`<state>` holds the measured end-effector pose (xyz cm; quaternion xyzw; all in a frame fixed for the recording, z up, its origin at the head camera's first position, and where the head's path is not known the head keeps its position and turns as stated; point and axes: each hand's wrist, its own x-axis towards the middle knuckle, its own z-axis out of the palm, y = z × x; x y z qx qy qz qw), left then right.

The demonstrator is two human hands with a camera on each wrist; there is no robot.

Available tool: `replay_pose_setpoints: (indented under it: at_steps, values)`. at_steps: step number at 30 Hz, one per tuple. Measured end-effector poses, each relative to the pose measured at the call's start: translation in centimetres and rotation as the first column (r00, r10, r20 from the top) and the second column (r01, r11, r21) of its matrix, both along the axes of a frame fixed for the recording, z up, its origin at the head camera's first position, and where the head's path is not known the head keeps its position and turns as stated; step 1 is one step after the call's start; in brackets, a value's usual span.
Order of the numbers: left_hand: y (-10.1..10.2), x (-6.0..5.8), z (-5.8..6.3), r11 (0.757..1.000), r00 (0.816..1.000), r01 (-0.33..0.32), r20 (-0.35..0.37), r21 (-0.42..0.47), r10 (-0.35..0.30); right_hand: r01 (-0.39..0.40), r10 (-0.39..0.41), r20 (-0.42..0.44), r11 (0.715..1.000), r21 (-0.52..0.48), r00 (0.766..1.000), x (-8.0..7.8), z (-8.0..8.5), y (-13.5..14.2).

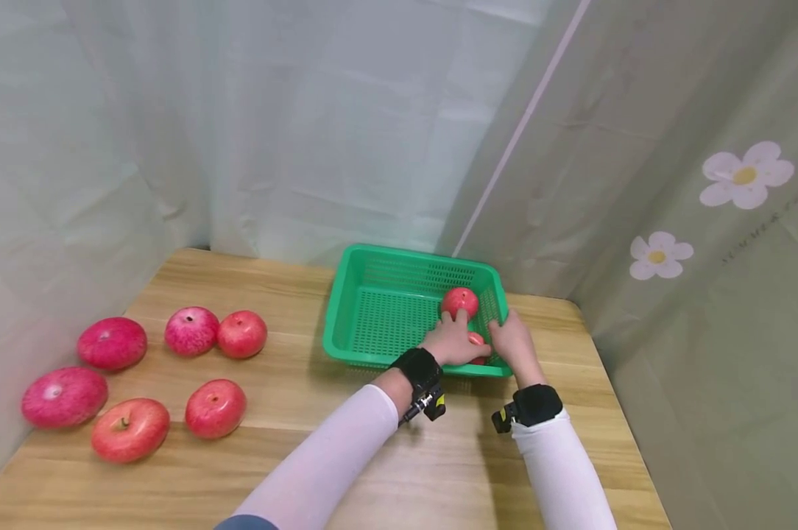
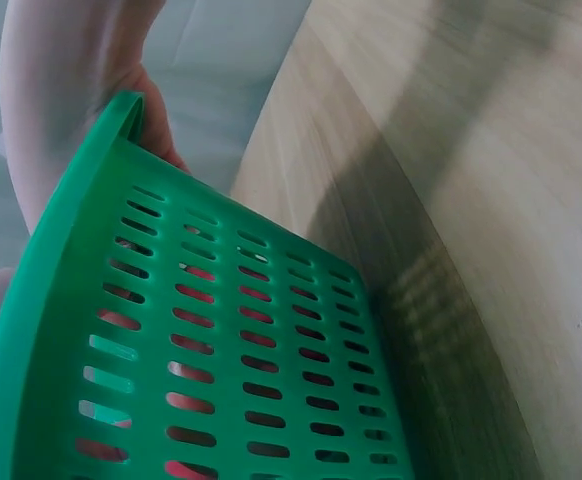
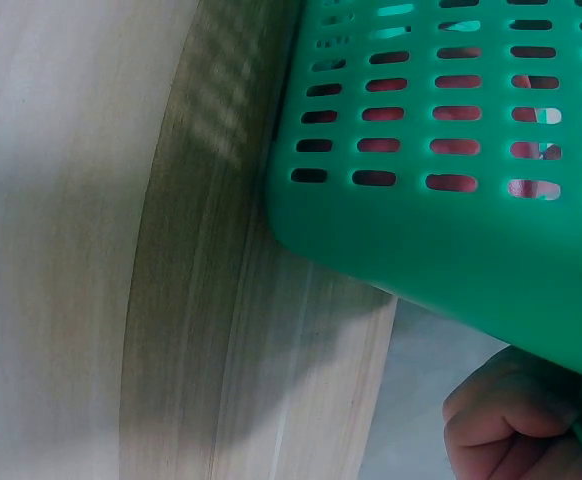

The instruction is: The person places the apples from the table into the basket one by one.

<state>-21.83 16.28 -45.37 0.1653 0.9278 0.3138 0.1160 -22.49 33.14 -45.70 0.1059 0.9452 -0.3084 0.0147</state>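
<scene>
A green slotted plastic basket point(image 1: 346, 294) stands on the wooden table, with two red apples in its right end. My left hand point(image 1: 447, 340) reaches over the front rim and holds the nearer apple point(image 1: 476, 339) between thumb and fingers, palm down. Just beyond its fingertips sits the other apple point(image 1: 460, 300). My right hand point(image 1: 514, 342) grips the basket's right rim, and its curled fingers point(image 3: 506, 420) show at the rim in the right wrist view. Through the slots of the basket wall point(image 2: 221, 330), patches of red and skin show in the left wrist view.
On the table's left side lie red apples point(image 1: 130, 430) point(image 1: 216, 408) point(image 1: 242, 333) and speckled magenta fruits point(image 1: 112, 343) point(image 1: 64, 397) point(image 1: 191, 331). Pale curtains point(image 1: 346, 125) hang behind the table, and a flowered one point(image 1: 724, 294) closes off the right.
</scene>
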Motion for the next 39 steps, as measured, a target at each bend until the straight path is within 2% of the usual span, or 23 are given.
replay_pose_setpoints:
  at_steps: [6,12,21,25,31,39]
  values:
    - [0.01,-0.03,-0.12,0.999,0.999,-0.029,0.027,0.025,0.028,0.002,-0.002,0.014,1.000,0.001,1.000,-0.09,-0.04,0.04]
    - [-0.02,-0.26,-0.10,0.999,0.999,-0.035,0.024,0.030,0.035,0.001,-0.001,0.003,1.000,-0.002,1.000,-0.17,-0.02,-0.03]
    - [0.02,-0.32,-0.05,0.998,0.996,-0.021,0.091,0.064,0.016,0.004,-0.004,0.010,1.000,-0.006,1.000,-0.12,0.07,-0.11]
    - [0.15,-0.46,-0.26,0.998,0.996,-0.020,0.091,0.052,0.015,-0.001,0.001,0.012,1.000,-0.005,1.000,-0.09,0.06,-0.02]
    - [0.11,-0.49,-0.19,0.999,0.998,-0.017,0.055,0.041,0.015,-0.007,0.007,0.001,1.000,-0.004,1.000,-0.13,0.06,-0.04]
    - [0.14,-0.39,-0.02,0.999,0.997,-0.012,-0.081,-0.035,0.009,0.006,-0.006,0.011,1.000,-0.005,1.000,-0.08,0.03,-0.18]
